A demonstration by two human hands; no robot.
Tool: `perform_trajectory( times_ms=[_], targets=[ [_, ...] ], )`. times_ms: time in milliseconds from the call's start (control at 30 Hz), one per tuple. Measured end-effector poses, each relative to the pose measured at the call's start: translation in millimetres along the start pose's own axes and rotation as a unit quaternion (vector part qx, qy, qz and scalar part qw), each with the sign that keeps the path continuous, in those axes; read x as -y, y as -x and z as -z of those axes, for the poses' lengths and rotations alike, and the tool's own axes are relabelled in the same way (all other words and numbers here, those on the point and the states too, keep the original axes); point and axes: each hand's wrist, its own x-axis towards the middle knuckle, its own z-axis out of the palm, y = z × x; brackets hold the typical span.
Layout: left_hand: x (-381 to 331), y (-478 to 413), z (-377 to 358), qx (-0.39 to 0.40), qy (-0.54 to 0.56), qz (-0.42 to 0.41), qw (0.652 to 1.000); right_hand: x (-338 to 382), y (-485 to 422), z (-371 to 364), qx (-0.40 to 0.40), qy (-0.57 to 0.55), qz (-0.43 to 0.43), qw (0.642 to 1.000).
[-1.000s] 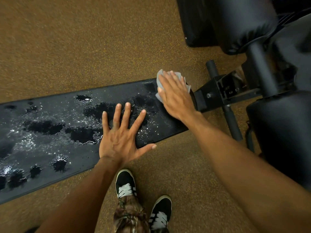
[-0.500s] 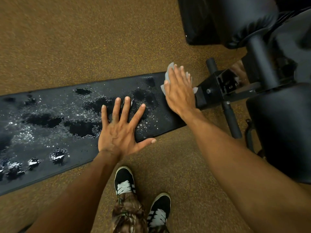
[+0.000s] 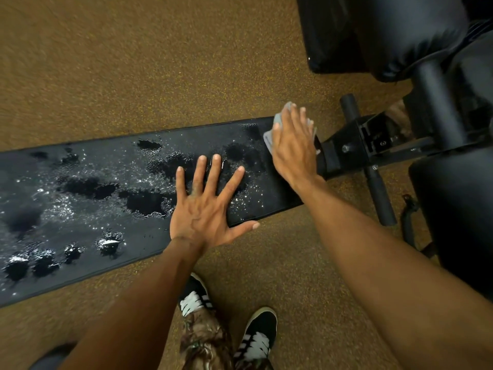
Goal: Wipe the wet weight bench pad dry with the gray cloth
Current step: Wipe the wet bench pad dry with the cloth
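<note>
Barely started imo: right hand (image 3: pixel 293 148) lies flat w/ straight fingers, pressing the cloth (image 3: pixel 270 137) on the far right end of the pad (image 3: pixel 112 166) by the frame (image 3: pixel 360 145), left hand (image 3: pixel 202 212) is spread flat mid-pad holding nothing, and puddles (image 3: pixel 88 186) cover nearly all the rest.

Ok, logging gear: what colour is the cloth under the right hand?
Gray; the cloth shows best in the head view.
</note>
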Motion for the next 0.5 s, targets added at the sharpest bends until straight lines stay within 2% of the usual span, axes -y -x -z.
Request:
perform_trajectory(
  times_ms=[133, 200, 267, 333, 500],
  targets=[
    [1.3, 1.2, -0.3, 0.000, 0.010, -0.003, 1.000, 5.7, 43.6, -5.0, 0.038, 0.030, 0.118, 0.992],
    [2.1, 1.2, -1.1, -0.001, 0.017, -0.004, 1.000, -10.0, 78.2, -0.4, 0.073, 0.056, 0.143, 0.985],
    [2.3, 1.0, -1.7, -0.001, 0.021, -0.004, 1.000, -30.2, 96.2, 8.1, 0.088, 0.066, 0.125, 0.986],
    [2.3, 1.1, -1.6, -0.002, 0.023, -0.006, 1.000, -40.2, 84.5, 15.3, 0.071, 0.058, 0.081, 0.993],
    [3.9, 0.6, -0.1, 0.001, 0.025, -0.010, 1.000, -5.9, 11.7, 4.1, 0.008, 0.021, -0.006, 1.000]
  ],
)
